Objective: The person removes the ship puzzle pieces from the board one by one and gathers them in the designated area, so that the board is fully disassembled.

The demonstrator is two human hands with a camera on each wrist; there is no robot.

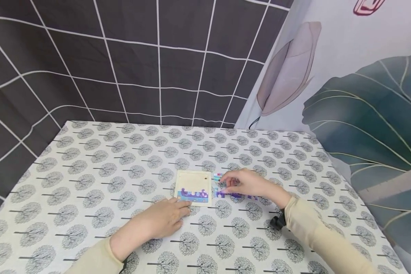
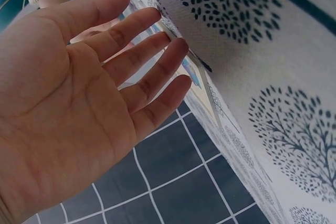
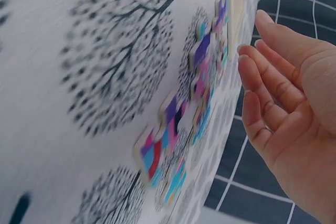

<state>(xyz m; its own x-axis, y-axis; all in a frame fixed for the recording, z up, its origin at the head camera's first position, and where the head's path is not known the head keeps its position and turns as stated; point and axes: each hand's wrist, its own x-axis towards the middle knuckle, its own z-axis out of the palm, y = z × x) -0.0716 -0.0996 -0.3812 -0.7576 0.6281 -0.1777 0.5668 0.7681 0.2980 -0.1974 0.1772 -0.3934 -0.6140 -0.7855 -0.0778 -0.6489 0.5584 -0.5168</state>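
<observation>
A square wooden puzzle board (image 1: pixel 193 180) lies on the table, with joined purple and blue jigsaw pieces (image 1: pixel 193 196) along its near side. My left hand (image 1: pixel 164 217) rests its fingertips at the board's near left corner; in the left wrist view its fingers look relaxed and spread. To the right of the board lie several loose jigsaw pieces (image 3: pixel 161 140), purple, pink, blue and red. Over them hovers my right hand (image 1: pixel 244 182), fingers loosely bent. The right wrist view shows nothing between the thumb and fingers. In the head view this hand partly covers the pieces.
A white tablecloth (image 1: pixel 123 163) printed with trees covers the table. Behind it hangs a dark curtain (image 1: pixel 133 64) with white grid lines, and a leaf-patterned curtain (image 1: pixel 363 114) hangs on the right. A black strap (image 1: pixel 278 221) is at the right wrist.
</observation>
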